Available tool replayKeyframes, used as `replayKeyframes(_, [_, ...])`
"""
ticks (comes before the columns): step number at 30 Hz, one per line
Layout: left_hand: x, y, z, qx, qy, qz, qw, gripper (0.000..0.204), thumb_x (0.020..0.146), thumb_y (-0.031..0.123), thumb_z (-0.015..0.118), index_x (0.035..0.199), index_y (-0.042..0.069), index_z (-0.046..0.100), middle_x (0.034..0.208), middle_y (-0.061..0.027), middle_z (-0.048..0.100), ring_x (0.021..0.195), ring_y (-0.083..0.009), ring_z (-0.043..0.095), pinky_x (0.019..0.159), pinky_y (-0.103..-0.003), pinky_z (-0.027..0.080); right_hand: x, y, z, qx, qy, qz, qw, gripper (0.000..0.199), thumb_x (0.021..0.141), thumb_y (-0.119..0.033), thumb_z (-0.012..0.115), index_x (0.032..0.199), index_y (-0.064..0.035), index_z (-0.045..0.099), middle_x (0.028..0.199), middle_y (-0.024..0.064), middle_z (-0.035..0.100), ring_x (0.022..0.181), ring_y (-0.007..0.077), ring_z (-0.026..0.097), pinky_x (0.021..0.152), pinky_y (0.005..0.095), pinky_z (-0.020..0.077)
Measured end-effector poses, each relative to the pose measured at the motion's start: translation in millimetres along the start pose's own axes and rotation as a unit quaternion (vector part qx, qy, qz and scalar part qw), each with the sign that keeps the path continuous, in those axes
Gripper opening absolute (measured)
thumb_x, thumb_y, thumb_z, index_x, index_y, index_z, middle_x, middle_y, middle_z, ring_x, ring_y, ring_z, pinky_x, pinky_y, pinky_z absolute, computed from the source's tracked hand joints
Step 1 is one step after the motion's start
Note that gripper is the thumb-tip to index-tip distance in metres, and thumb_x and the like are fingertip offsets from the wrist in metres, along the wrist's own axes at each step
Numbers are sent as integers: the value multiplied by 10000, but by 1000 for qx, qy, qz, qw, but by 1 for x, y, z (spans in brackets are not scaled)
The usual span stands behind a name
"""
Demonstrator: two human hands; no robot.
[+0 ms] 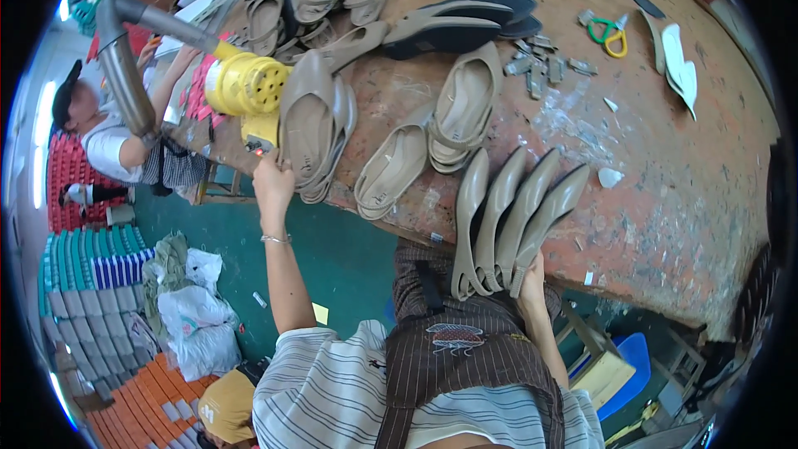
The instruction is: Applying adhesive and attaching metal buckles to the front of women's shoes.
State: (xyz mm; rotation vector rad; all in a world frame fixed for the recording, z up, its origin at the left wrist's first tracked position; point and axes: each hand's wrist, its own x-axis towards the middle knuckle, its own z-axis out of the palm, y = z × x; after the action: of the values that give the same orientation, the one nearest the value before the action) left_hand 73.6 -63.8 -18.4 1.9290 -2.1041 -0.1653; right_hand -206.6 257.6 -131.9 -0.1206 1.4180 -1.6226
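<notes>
While the right hand (533, 276) grips four taupe shoes (527, 204), the left hand (273, 185) meets a yellow tool (236, 87).
Left fingers look curled; grip unclear.

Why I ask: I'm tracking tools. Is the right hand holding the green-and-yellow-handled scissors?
No, the right hand holds a row of glossy taupe pointed shoes, while the scissors lie on the brown table.

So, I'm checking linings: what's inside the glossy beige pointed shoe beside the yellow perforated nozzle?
Inside the shoe lies a pale beige insole with a small dark mark toward the heel. The toe interior is hidden under the glossy upper.
</notes>
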Motion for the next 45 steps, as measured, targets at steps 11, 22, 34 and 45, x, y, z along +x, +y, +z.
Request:
replayKeyframes(11, [-76, 119, 15, -305, -71, 212, 926, 449, 861, 98, 596, 1287, 20, 476, 1352, -147, 438, 1234, -263, 450, 988, -375, 402, -29, -49, 17, -161, 4, -127, 979, 603, 684, 109, 481, 1277, 42, 392, 1194, 154, 531, 1132, 241, 507, 1004, 338, 351])
replayKeyframes(22, [-70, 183, 92, -259, -77, 259, 927, 482, 638, 123, 751, 1069, 84, 541, 1353, -213, 388, 1148, -411, 477, 920, -446, 445, -33, -99, 34, -202, 117, -247, 941, 673, 667, 120, 460, 1325, 47, 340, 1199, 170, 531, 1135, 261, 505, 991, 331, 363])
replayKeyframes(34, [-88, 118, 66, -268, 77, 210, 937, 349, 623, -75, 651, 911, 17, 477, 1315, -219, 426, 1176, -386, 463, 959, -415, 397, 55, -88, 141, -390, -63, -205, 896, 704, 698, -81, 538, 1340, 51, 280, 849, 324, 597, 797, 476, 600, 740, 533, 474])
replayKeyframes(45, [-92, 131, 48, -269, 95, 183, 941, 652, 719, -67, 590, 1328, -8, 366, 1410, -213, 333, 1322, -355, 307, 1092, -429, 236, 93, -103, 151, -412, -33, -253, 875, 99, 826, -44, 549, 827, 51, 522, 805, 237, 556, 738, 448, 570, 637, 457, 458])
